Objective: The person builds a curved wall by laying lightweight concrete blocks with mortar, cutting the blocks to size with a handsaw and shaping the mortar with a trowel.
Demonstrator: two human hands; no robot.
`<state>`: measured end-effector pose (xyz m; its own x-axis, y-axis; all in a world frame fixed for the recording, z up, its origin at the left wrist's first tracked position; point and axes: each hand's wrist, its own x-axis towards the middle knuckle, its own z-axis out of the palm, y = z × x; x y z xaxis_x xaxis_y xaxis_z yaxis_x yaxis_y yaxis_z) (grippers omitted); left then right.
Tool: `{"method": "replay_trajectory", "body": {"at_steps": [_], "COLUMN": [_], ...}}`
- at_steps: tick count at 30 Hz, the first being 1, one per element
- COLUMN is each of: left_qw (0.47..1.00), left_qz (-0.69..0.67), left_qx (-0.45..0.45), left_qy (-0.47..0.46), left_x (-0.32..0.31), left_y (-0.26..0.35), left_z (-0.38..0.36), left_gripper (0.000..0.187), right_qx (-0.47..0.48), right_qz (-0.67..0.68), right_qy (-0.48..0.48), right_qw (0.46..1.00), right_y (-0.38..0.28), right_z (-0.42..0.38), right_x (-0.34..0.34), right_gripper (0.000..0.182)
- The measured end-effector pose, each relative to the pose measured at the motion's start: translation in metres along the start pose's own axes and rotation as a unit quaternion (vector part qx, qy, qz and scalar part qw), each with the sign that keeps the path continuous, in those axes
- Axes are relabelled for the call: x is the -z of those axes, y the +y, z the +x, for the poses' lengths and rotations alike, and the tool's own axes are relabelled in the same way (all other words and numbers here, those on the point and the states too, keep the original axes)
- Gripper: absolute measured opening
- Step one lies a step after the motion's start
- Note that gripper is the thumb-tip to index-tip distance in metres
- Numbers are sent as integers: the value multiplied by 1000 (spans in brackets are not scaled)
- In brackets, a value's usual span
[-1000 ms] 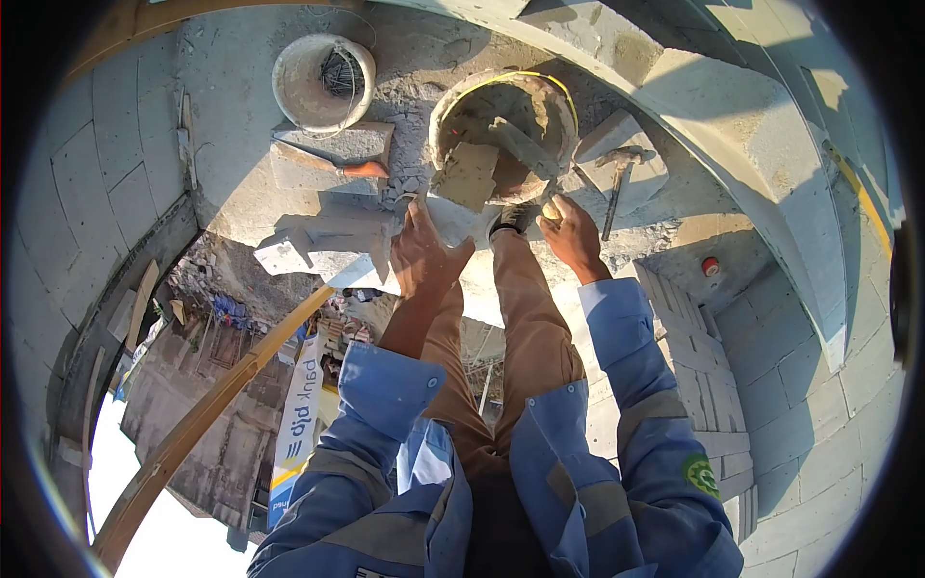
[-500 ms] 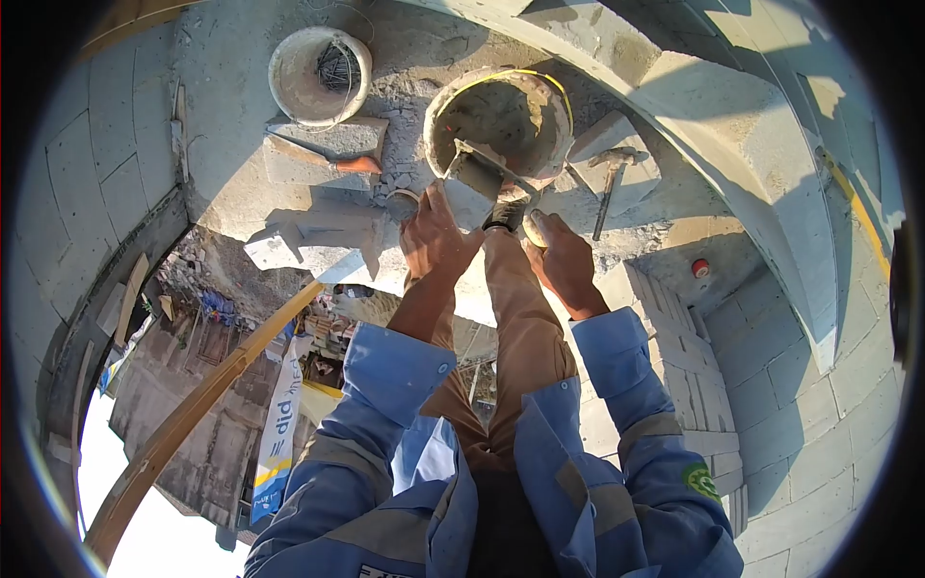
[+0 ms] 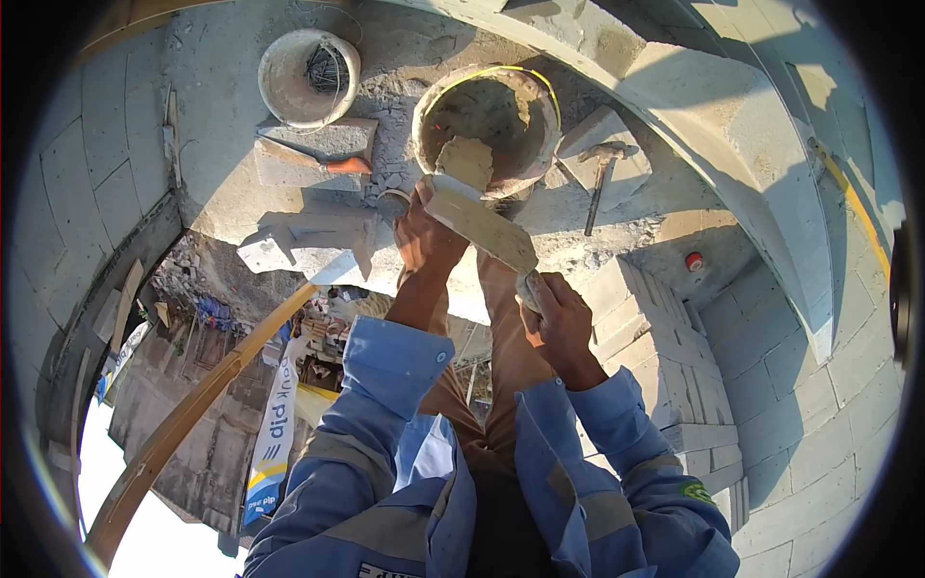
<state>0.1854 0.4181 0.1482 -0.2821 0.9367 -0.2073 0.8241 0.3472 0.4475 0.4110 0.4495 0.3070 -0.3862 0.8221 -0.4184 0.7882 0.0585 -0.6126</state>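
Note:
A broad, mortar-coated trowel (image 3: 485, 227) slants between my two hands, just in front of the mortar bucket (image 3: 554, 130). My left hand (image 3: 427, 236) is closed at its upper left end, thumb and fingers by the edge. At the lower right, my right hand (image 3: 559, 323) wraps around its pale, mortar-stained handle (image 3: 529, 289). A lump of wet mortar (image 3: 466, 162) shows beyond the trowel, overlapping the bucket's near rim. More grey mortar lies inside the bucket.
A second bucket (image 3: 279, 91) holds thin metal pieces. A handsaw (image 3: 347, 166) lies on a block at left, a hammer (image 3: 603, 183) on another at right. Stacked blocks (image 3: 665, 361) stand right of my legs. Past the ledge is a drop, crossed by a wooden beam (image 3: 193, 409).
The trowel has turned and come closer to me, its mortar-coated length now facing up. My right hand has moved down and turned with the handle; my left hand stays near its place.

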Motion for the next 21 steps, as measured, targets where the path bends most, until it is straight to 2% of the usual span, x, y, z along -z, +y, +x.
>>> {"method": "replay_trajectory", "body": {"at_steps": [2, 5, 8, 9, 11, 17, 19, 21], "left_qw": [985, 990, 991, 990, 987, 986, 988, 989], "left_qz": [73, 54, 48, 53, 83, 71, 44, 22], "left_qx": [110, 65, 56, 56, 50, 51, 48, 46], "left_qy": [-108, -111, -115, -118, -125, -139, -140, -142], "left_x": [65, 74, 81, 83, 87, 101, 105, 107], "left_y": [58, 50, 46, 46, 47, 44, 41, 39], "left_z": [35, 33, 30, 28, 28, 28, 27, 26], "left_gripper": [91, 90, 91, 91, 93, 95, 95, 95], "right_qx": [-49, -61, 34, 32, 117, 93, 50, 16], "right_qz": [59, -32, -87, -82, -92, -186, -250, -256], "right_qy": [27, 12, 7, 6, 39, 7, -22, -43], "right_qw": [997, 998, 996, 996, 988, 978, 967, 966], "right_y": [2, 33, 53, 56, 55, 83, 97, 106], "right_z": [2, 36, 63, 66, 77, 106, 118, 122], "right_x": [3, -11, -27, -35, -41, -58, -66, -72], "right_gripper": [39, 41, 45, 45, 47, 45, 43, 40]}}
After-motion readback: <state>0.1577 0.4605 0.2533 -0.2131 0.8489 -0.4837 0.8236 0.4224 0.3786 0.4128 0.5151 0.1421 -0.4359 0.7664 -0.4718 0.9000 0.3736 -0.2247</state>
